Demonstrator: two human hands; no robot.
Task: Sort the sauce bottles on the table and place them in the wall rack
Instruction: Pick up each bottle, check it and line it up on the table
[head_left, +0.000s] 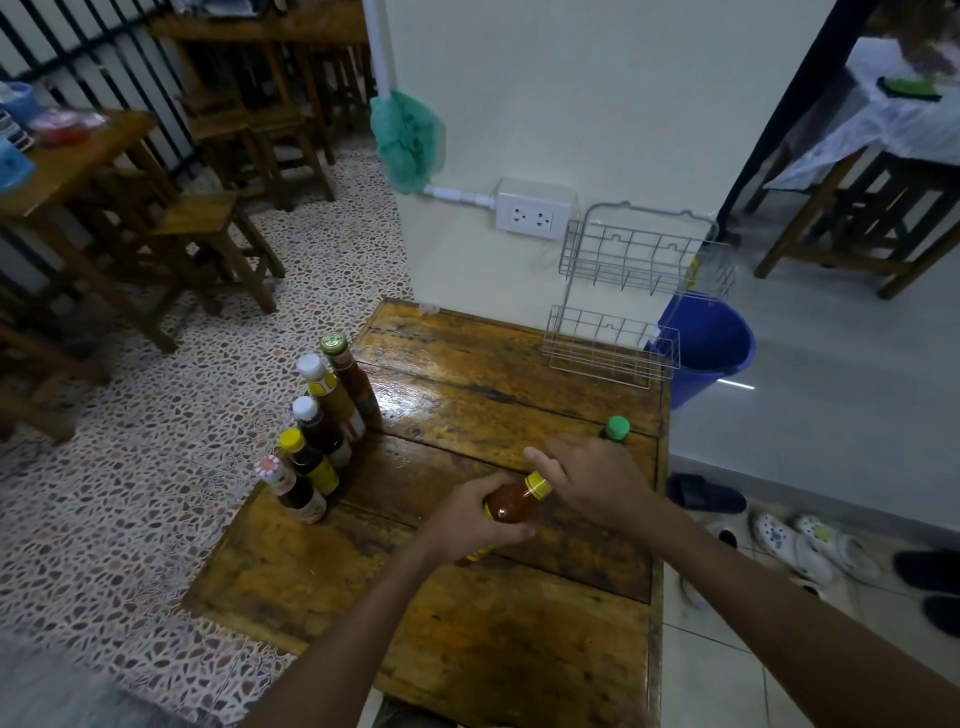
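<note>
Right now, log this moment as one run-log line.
left hand: grips sauce bottle | right hand: at its yellow cap | five bottles lined at table's left edge | wall rack: empty
</note>
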